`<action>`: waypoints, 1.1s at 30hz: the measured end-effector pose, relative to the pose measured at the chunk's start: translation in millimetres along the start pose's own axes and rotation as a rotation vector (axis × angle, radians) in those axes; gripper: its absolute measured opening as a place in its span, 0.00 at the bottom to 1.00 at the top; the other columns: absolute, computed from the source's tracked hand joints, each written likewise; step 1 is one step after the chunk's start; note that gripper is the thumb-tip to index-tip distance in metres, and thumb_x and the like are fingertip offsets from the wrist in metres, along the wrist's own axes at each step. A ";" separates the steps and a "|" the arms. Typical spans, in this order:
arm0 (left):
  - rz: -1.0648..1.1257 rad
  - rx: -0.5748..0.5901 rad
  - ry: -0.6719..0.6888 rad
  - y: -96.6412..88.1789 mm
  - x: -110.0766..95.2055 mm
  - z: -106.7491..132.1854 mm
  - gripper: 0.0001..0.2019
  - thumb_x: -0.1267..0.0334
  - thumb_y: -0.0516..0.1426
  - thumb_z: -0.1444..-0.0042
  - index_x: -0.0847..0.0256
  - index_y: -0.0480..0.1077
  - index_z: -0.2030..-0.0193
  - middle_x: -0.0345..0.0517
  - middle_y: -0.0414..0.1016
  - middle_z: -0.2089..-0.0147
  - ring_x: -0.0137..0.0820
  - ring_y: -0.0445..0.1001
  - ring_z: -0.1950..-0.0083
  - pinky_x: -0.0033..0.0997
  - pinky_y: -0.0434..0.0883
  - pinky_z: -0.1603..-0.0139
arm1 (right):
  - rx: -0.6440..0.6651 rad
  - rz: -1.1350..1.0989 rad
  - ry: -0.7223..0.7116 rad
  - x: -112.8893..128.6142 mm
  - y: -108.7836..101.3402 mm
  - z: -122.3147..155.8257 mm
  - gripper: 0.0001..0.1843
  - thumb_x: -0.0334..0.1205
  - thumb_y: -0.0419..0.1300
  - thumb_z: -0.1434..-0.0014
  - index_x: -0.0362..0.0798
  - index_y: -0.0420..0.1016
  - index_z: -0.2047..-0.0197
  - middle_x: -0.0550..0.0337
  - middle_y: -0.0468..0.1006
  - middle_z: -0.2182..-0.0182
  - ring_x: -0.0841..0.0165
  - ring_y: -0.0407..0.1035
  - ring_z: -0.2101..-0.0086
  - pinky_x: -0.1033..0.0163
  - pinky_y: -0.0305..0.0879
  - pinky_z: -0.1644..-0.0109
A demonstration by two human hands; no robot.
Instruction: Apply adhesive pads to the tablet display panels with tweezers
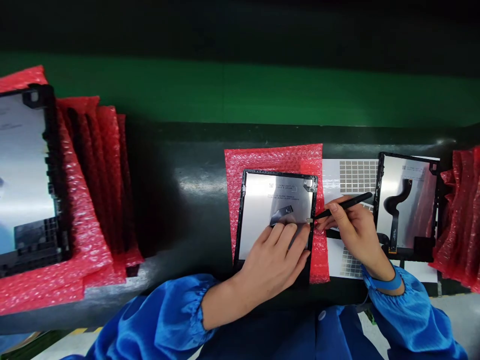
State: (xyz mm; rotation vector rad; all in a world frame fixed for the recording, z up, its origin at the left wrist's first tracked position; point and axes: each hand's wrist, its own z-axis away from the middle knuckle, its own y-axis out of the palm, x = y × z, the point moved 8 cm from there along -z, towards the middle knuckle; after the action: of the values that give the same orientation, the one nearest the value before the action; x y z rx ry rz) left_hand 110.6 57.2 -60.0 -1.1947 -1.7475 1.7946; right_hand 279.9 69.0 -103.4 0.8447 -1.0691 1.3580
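Here's the dark workbench (168,200), running the width of the view, its far edge sinking into shadow. Over at its left end, a stack of red bubble-wrap pouches (86,220) carries a large display panel (22,160), sliced off by the frame so only its right part shows. Mid-bench, near the front edge, a red bubble-wrap sheet (270,156) lies beneath the central display panel (257,210), whose lower edge disappears behind the hand and forearm. To the right, a white sheet (330,175) is partly covered by a second panel (420,200), and more red pouches (467,215) run out of view at the bench's right end. Now the left hand (270,260): palm down on the central panel's lower right, fingers bent; whether they pinch anything underneath, I can't tell. A dark strip (281,215) pokes out above them, its lower end hidden. The right hand (356,230) is grasping black tweezers (348,202), tip right at a small silver tab (309,220) on that panel's right edge, though whether it's gripping is too fine to see. The printed lettering near the top right corner? Too tiny to read.
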 end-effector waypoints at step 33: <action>-0.047 0.020 0.003 1.8 -2.5 0.1 0.25 0.61 0.54 0.29 0.71 0.67 0.29 0.58 0.78 0.49 0.46 0.75 0.49 0.43 0.71 0.55 | -0.071 0.069 -0.054 1.5 2.7 2.4 0.11 0.49 0.62 0.27 0.52 0.77 0.57 0.60 0.88 0.70 0.62 0.85 0.71 0.60 0.85 0.64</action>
State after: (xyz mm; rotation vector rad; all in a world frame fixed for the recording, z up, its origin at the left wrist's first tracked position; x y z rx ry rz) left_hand 112.5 54.9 -60.9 -1.1390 -1.7369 1.7784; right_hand 276.8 67.5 -101.6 0.8022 -1.1912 1.3531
